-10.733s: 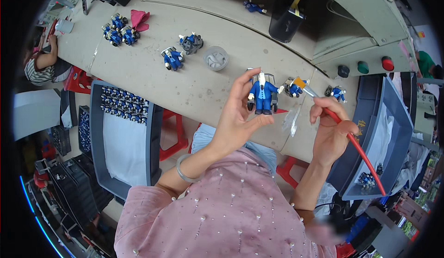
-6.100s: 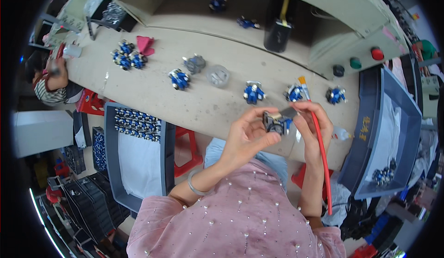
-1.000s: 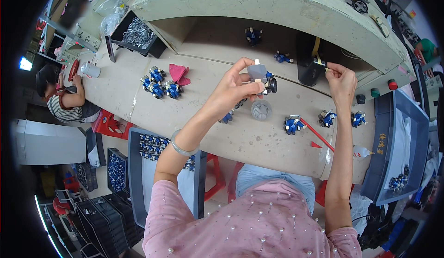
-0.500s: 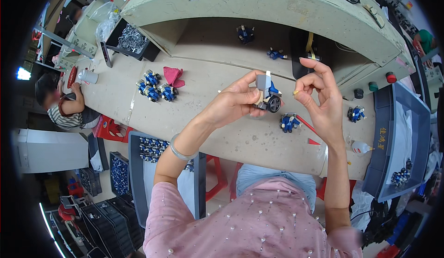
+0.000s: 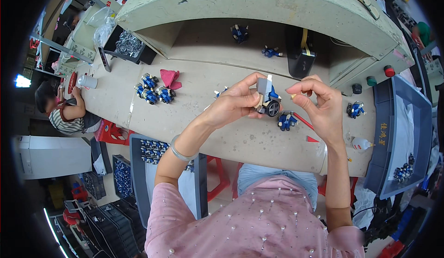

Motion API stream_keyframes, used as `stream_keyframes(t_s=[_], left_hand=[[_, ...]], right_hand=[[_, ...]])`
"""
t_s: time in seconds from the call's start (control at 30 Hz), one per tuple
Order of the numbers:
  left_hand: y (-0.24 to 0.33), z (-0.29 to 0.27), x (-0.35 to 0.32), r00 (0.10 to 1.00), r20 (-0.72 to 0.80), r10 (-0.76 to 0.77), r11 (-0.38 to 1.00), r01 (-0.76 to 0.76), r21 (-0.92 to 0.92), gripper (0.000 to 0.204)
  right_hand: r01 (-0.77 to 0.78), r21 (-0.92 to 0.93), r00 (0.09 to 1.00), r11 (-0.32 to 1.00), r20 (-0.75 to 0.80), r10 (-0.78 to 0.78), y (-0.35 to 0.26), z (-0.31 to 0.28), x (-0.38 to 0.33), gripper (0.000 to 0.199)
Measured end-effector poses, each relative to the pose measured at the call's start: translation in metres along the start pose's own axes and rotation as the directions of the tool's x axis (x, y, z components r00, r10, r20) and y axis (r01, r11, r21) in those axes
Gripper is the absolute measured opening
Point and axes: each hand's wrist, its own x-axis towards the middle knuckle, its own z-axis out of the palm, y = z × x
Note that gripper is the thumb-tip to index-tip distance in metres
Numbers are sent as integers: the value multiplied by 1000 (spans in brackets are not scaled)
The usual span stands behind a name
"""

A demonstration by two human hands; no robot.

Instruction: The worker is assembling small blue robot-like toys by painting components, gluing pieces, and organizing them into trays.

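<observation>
My left hand (image 5: 233, 103) grips a small toy figure in a wheelchair-like seat (image 5: 266, 91), blue with a grey back and a black spoked wheel, held up above the worktable. To its right, the thumb and fingers of my right hand (image 5: 321, 103) pinch a tiny yellowish piece (image 5: 293, 96), slightly apart from the toy. Below the hands another blue toy figure (image 5: 287, 121) stands on the table beside a red stick (image 5: 303, 120). Part of one more blue toy (image 5: 220, 92) shows behind my left wrist.
On the table (image 5: 208, 73) are several blue toys (image 5: 148, 94), a pink cloth (image 5: 169, 78) and a small squeeze bottle (image 5: 361, 143). Grey trays (image 5: 383, 142) flank me. A pale shelf (image 5: 259, 3) overhangs the back, with a black box (image 5: 303, 56) beneath. Another person (image 5: 69, 112) sits at far left.
The view has shifted slightly. My right hand has tilted toward the toy, its raised fingers curling lower, while my left hand keeps the toy in nearly the same place.
</observation>
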Motion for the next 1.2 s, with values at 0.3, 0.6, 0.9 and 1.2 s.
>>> stream_keyframes(t_s=[0.3, 0.6, 0.9, 1.2], left_hand=[[-6, 7, 7, 988, -155, -14, 991, 34, 128, 43], [-3, 9, 4, 992, -113, 63, 972, -35, 234, 39], [-8, 8, 6, 965, -24, 261, 925, -243, 292, 37], [-6, 25, 6, 872, -134, 471, 571, -185, 800, 42]], right_hand=[[5, 157, 1000, 988, -19, -2, 10, -1, -6, 3], [-120, 308, 992, 944, -3, 127, 11, -2, -10, 6], [-64, 278, 997, 958, -29, 75, 5, 9, -12, 38], [-5, -156, 946, 988, -322, -46, 5, 46, -21, 46]])
